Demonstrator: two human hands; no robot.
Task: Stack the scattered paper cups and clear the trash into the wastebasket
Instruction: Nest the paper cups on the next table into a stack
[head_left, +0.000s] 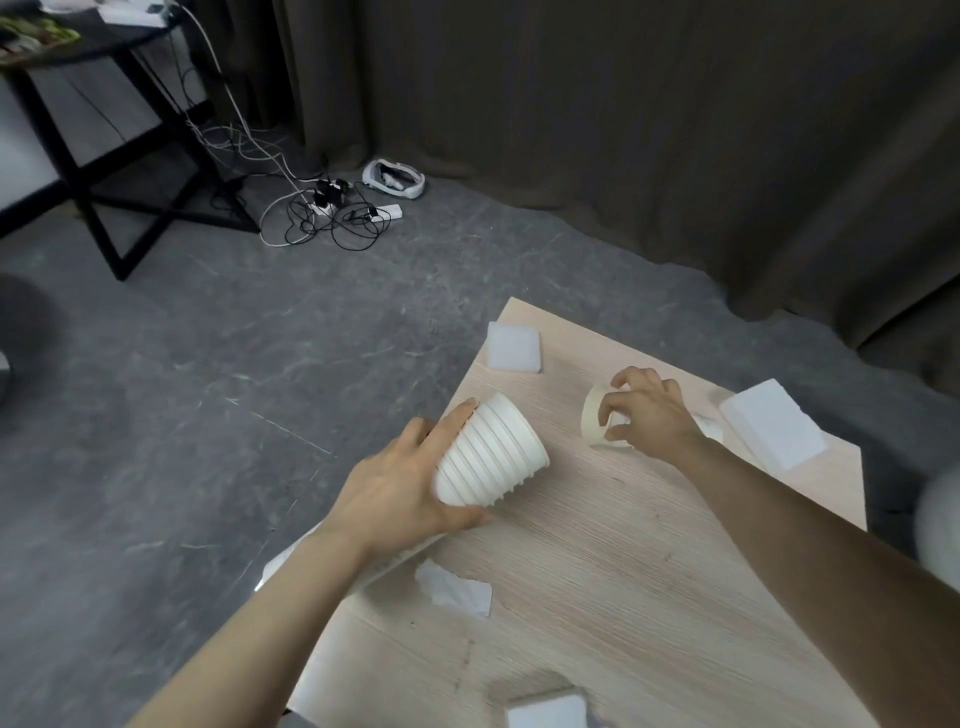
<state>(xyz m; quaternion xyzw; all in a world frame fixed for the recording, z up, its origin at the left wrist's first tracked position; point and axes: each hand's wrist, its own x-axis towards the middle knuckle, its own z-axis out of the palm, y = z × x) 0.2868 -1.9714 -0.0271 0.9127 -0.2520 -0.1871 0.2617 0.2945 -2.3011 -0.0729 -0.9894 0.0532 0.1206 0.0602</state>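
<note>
My left hand (400, 483) grips a stack of several nested white paper cups (491, 457), held on its side above the left part of the wooden table (649, 571), rims facing right. My right hand (644, 410) curls its fingers round a single paper cup (592, 415) lying on its side on the table, mouth facing left. A crumpled white paper scrap (457, 590) lies near the table's left edge. White foam blocks sit at the far corner (513, 347), at the right (774, 423) and at the near edge (548, 712). No wastebasket shows.
Grey floor lies left of the table. A black-legged side table (104, 156) stands at the far left, with tangled cables and a power strip (337, 213) and a white headset (395, 179) on the floor. Dark curtains hang behind.
</note>
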